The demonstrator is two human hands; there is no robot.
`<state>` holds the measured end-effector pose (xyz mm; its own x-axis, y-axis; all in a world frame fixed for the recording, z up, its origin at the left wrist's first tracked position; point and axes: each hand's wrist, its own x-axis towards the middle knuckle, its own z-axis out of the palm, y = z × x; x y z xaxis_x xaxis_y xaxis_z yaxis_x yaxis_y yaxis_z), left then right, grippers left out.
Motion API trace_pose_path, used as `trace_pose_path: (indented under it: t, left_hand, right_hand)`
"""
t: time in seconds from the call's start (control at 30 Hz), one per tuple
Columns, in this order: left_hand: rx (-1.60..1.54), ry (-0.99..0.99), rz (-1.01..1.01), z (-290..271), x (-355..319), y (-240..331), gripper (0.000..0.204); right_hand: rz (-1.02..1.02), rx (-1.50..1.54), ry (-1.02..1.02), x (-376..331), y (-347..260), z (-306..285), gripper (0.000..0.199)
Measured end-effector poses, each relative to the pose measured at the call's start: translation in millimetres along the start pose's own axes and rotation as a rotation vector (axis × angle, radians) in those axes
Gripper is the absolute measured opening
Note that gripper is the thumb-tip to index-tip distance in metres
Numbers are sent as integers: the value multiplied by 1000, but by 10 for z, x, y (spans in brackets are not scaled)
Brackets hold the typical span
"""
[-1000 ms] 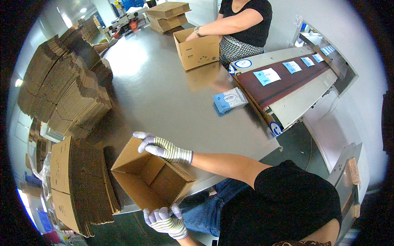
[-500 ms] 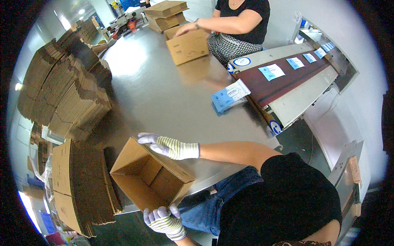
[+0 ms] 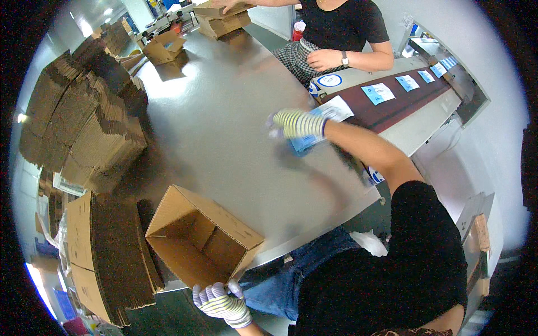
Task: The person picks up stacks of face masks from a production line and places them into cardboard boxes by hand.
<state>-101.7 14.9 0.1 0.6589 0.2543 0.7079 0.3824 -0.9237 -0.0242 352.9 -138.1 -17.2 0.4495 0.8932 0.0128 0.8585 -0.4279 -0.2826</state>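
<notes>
An open cardboard box (image 3: 193,246) leans at the near edge of the metal table, its mouth tilted toward me and nothing visible inside. My left hand (image 3: 221,304), in a striped knit glove, grips the box's lower rim with bent fingers. My right hand (image 3: 300,124), gloved the same way, is stretched over the table beside a small pile of blue-and-white packets (image 3: 339,109) at the conveyor's end. It covers part of the pile. Motion smears its fingers, so I cannot tell whether it touches or holds a packet.
More packets (image 3: 378,93) lie spaced along the dark red conveyor belt (image 3: 392,112). Stacks of flattened cartons (image 3: 103,134) stand at the left, with another bundle (image 3: 81,252) nearer. Across the metal table (image 3: 224,134) sits a co-worker (image 3: 344,25); a smaller open box (image 3: 164,47) stands far left.
My right hand has left the box's upper side and moved up and right to the packets. My left hand stays put. The co-worker's box is now farther left, and their hand is on the cartons.
</notes>
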Motion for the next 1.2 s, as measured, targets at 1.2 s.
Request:
trace_pose_path:
  t: [1.2]
  left_hand:
    - [118,-271,268,-407,-118,616,14]
  right_hand:
    - [-635,-202,100,-468,-2973,57,35]
